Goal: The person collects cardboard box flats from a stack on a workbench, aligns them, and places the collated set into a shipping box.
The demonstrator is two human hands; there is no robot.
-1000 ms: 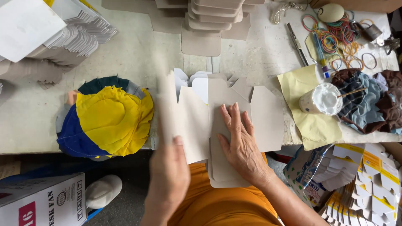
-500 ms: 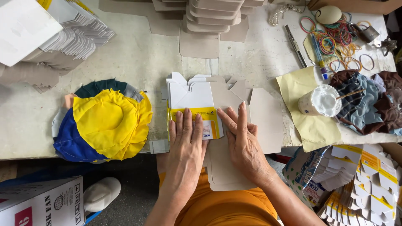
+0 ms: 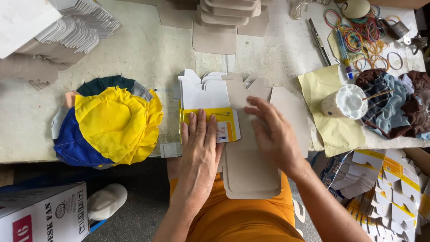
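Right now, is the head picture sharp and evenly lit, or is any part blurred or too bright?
Head view: soft, even light, only faint shadows; the left hand, right hand and folded carton are sharp; the white sheet at top left is nearly washed out; the table edge bows slightly, as with a wide lens.

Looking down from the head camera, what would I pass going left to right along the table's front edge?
Pile of yellow and blue cloth → left hand pressing a folded yellow-and-white carton → right hand on grey card blanks → white-topped cup on yellow paper → heap of dark rags.
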